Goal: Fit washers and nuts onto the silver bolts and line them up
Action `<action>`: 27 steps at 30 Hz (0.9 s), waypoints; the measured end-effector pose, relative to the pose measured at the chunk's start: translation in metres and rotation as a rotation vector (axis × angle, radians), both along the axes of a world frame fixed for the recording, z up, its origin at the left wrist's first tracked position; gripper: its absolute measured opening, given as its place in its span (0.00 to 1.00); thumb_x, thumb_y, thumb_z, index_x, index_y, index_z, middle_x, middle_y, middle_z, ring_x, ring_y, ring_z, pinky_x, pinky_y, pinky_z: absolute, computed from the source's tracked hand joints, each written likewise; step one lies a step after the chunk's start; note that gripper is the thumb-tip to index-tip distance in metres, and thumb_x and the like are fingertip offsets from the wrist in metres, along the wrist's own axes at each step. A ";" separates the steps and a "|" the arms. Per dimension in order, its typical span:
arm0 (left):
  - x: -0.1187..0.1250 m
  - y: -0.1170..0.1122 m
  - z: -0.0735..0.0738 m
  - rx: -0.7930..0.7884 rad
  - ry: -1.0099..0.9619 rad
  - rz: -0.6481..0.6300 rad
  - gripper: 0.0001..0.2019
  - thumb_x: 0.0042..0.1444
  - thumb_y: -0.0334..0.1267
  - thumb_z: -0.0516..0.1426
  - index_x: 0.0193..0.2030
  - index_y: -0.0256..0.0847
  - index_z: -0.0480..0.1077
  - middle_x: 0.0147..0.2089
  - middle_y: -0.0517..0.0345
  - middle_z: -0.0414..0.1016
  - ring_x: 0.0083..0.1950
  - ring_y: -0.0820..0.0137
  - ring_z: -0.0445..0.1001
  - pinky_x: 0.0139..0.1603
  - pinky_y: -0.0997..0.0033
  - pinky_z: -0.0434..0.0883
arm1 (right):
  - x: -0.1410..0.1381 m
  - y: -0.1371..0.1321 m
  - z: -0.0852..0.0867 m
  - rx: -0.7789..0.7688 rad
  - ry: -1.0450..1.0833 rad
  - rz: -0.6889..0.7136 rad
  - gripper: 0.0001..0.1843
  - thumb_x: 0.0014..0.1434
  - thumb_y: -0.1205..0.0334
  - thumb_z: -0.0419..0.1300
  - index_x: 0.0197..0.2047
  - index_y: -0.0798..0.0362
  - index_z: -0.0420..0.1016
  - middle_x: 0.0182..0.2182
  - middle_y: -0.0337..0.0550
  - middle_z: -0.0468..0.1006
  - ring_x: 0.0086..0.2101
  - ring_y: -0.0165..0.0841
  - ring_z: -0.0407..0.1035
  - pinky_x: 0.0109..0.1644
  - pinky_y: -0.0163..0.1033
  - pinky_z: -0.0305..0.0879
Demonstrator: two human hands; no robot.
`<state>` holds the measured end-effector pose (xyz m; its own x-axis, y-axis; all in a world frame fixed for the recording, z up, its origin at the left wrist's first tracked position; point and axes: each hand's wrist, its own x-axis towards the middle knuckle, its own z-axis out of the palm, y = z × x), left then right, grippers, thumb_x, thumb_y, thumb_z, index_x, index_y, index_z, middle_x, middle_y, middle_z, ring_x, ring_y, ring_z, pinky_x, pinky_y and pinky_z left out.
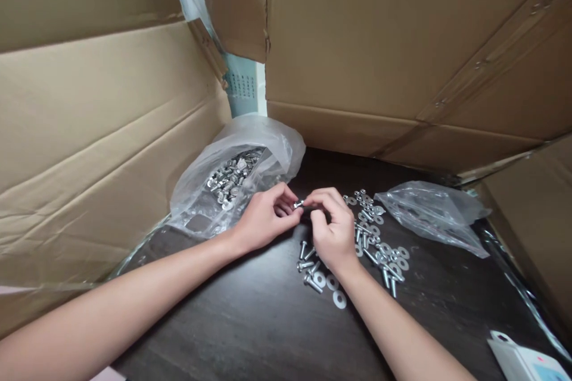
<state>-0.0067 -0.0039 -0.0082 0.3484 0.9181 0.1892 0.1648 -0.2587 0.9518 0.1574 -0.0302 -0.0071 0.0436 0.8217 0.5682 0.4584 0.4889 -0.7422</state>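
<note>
"Where's the metal fastener [298, 205]?"

"Between my hands, toward the back edge of the surface [214, 321]. My left hand [270, 217] has its fingers pinching it; my right hand [335, 229] has its fingers at the other end, but I can't tell whether they grip."

"How should I work it?"

"I'd hold the left pinch firm and use light pressure from the right, along one line, so the piece doesn't tilt. I'd stay low: bolts [314, 284] and washers [339, 299] lie on the right-edge side, and a dropped piece could get lost there."

"And the plastic bag [190, 196]?"

"Toward the back-left corner, near my left hand."
</note>
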 end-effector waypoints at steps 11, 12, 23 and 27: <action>0.002 -0.001 0.005 0.055 0.017 0.018 0.07 0.56 0.35 0.64 0.39 0.39 0.71 0.33 0.60 0.79 0.33 0.72 0.79 0.37 0.73 0.77 | 0.000 0.007 -0.006 -0.169 -0.066 -0.023 0.09 0.56 0.71 0.53 0.27 0.50 0.68 0.31 0.42 0.73 0.34 0.36 0.70 0.38 0.42 0.64; 0.002 -0.001 0.005 0.055 0.021 0.017 0.07 0.57 0.35 0.64 0.39 0.39 0.71 0.33 0.60 0.79 0.33 0.72 0.79 0.37 0.73 0.77 | 0.000 0.007 -0.006 -0.171 -0.057 -0.026 0.08 0.56 0.71 0.53 0.28 0.50 0.70 0.32 0.42 0.73 0.34 0.36 0.70 0.38 0.41 0.65; 0.001 -0.002 0.001 0.065 0.046 0.012 0.07 0.57 0.34 0.64 0.40 0.39 0.71 0.34 0.59 0.79 0.34 0.71 0.79 0.37 0.72 0.78 | 0.001 0.009 -0.007 -0.206 -0.071 0.020 0.07 0.54 0.71 0.54 0.28 0.50 0.68 0.33 0.42 0.74 0.34 0.36 0.69 0.35 0.40 0.64; 0.001 -0.001 0.001 0.062 0.047 0.007 0.07 0.57 0.35 0.64 0.40 0.39 0.71 0.35 0.59 0.79 0.34 0.71 0.79 0.38 0.72 0.78 | 0.002 0.010 -0.008 -0.199 -0.075 0.037 0.08 0.56 0.70 0.54 0.27 0.50 0.67 0.32 0.42 0.73 0.34 0.36 0.69 0.37 0.41 0.63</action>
